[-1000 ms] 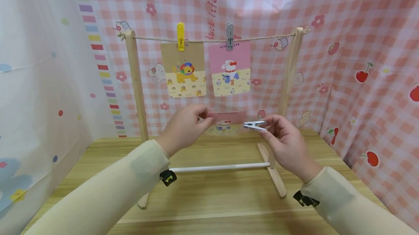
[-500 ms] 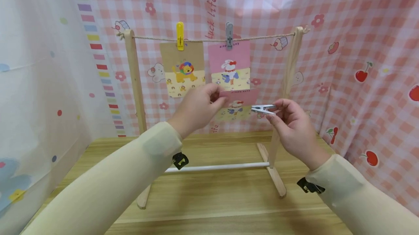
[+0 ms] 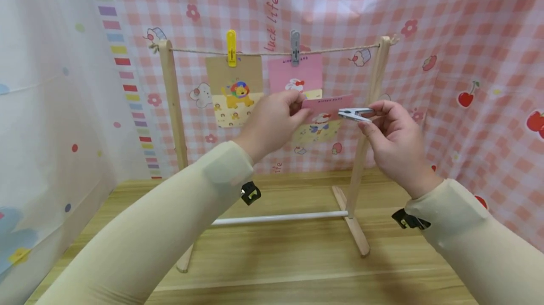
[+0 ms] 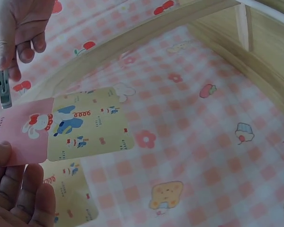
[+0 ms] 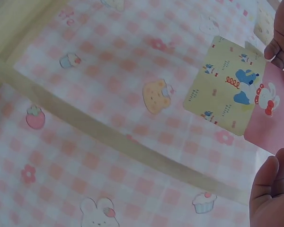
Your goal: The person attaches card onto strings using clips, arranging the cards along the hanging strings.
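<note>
My left hand [image 3: 274, 123] pinches a pink-and-yellow rabbit card [image 3: 318, 132] at its left side, below the rope [image 3: 340, 51]. Between the right hand's [image 3: 399, 149] thumb and fingers is a pale grey clothespin [image 3: 353, 114], its nose pointing left and overlapping the card's right side. In the left wrist view the clothespin [image 4: 4, 92] sits at the card's pink end. A matching rabbit card [image 3: 308, 71] hangs behind from a grey clothespin [image 3: 295, 45], its lower part hidden. To its left, a yellow clothespin [image 3: 231, 47] holds a lion card [image 3: 218, 109] on the rope.
The rope runs between two wooden posts, the left post [image 3: 172, 97] and the right post [image 3: 361, 168]. A white bar [image 3: 280, 219] joins their feet low over the wooden table [image 3: 272, 262]. Checked pink cloth [image 3: 340, 3] hangs behind.
Both hands have risen and shifted right, bringing the held card and clothespin up towards the rope. The held card now covers the lower part of the hanging rabbit card.
</note>
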A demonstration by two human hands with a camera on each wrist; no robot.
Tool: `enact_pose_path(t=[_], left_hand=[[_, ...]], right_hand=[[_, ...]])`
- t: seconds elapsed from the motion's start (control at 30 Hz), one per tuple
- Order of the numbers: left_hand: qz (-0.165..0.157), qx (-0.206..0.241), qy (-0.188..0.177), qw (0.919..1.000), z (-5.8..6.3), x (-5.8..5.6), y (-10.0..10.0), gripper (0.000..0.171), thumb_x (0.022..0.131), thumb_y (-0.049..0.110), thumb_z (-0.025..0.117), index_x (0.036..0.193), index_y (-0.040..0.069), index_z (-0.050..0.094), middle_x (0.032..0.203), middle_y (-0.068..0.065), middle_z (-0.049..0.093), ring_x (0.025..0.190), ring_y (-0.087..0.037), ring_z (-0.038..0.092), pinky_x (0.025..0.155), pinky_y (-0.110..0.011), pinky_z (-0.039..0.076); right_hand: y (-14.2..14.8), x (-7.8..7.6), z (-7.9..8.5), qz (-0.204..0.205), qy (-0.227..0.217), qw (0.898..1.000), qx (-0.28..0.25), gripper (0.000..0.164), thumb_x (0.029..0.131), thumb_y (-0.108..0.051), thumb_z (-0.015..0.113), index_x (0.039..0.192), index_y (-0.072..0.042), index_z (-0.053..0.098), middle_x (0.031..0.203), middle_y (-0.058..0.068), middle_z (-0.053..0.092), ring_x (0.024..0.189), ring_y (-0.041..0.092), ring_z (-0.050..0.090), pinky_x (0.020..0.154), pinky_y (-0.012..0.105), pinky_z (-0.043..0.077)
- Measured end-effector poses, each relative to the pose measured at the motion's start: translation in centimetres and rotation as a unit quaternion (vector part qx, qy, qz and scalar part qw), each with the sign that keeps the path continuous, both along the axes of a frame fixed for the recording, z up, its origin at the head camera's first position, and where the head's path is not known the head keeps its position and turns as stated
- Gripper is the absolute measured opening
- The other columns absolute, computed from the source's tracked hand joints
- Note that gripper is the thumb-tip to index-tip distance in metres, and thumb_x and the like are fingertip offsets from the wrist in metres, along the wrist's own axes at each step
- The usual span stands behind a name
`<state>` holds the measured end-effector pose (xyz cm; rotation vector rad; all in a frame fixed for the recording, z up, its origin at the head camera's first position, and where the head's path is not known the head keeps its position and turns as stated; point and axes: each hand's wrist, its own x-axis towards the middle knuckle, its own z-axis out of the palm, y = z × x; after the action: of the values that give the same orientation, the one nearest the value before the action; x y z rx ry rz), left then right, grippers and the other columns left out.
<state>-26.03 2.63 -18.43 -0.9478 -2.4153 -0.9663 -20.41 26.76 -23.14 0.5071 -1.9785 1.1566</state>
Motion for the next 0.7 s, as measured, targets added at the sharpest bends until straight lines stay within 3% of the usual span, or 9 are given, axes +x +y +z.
enact_pose_path(t=[0.23, 0.5, 0.7], left_hand=[[0.004, 0.002, 0.008, 1.0000, 1.2, -0.2, 0.9, 0.018, 0.107, 0.030, 0.064, 0.096, 0.015, 0.065, 0.083, 0.001, 0.066, 0.070, -0.013, 0.054, 0.060, -0.024, 0.044], [0.010, 0.006, -0.020, 0.9997, 2.6, -0.3, 1.9, 0.019, 0.108, 0.031, 0.061, 0.099, 0.015, 0.065, 0.090, 0.002, 0.069, 0.075, -0.012, 0.058, 0.064, -0.023, 0.051], [0.033, 0.002, -0.020, 0.9992, 3.7, -0.4, 3.2, 0.022, 0.109, 0.035, 0.059, 0.102, 0.015, 0.065, 0.095, 0.003, 0.069, 0.080, -0.013, 0.060, 0.069, -0.023, 0.052]], right_hand=[[0.4, -0.4, 1.7, -0.020, 0.028, 0.999, -0.002, 0.024, 0.100, 0.000, 0.067, 0.121, 0.008, 0.059, 0.095, -0.020, 0.067, 0.070, 0.002, 0.056, 0.057, 0.014, 0.043], [0.6, -0.6, 4.3, -0.041, 0.035, 0.999, 0.000, 0.018, 0.101, -0.006, 0.069, 0.118, -0.006, 0.064, 0.097, -0.012, 0.071, 0.072, 0.005, 0.057, 0.061, 0.015, 0.044], [1.1, -0.9, 6.5, -0.078, 0.043, 0.996, 0.011, 0.019, 0.099, -0.012, 0.073, 0.117, -0.009, 0.066, 0.094, -0.019, 0.068, 0.074, 0.002, 0.060, 0.063, 0.013, 0.045]])
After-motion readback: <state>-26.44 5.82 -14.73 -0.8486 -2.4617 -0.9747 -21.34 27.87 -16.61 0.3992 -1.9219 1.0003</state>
